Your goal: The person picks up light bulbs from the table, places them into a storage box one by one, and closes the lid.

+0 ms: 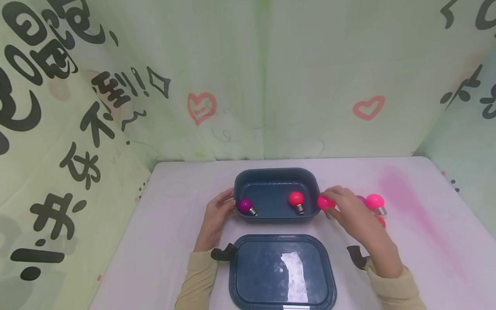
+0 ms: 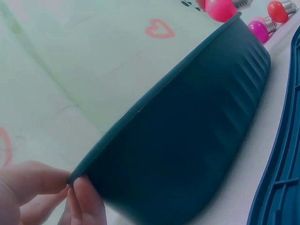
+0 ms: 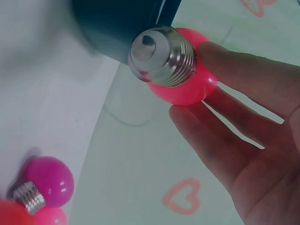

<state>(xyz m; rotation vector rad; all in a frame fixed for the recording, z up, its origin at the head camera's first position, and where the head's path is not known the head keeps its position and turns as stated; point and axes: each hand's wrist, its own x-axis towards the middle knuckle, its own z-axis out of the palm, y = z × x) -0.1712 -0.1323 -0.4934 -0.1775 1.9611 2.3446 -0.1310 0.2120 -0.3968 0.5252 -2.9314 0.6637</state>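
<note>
A whitish worktop [image 1: 186, 202] is carrying a dark blue container [image 1: 277, 219], which is standing toward the far edge. Nearer the front, a dark blue lid [image 1: 259, 271] is lying flat, just beside the container without touching it. On the right, three bulbs are sitting close together: a pink bulb [image 1: 374, 201], a purple bulb [image 3: 50, 182] and a red bulb [image 3: 14, 213]. Beyond them, a pink streak [image 1: 407, 193] is running diagonally along the surface.
</note>
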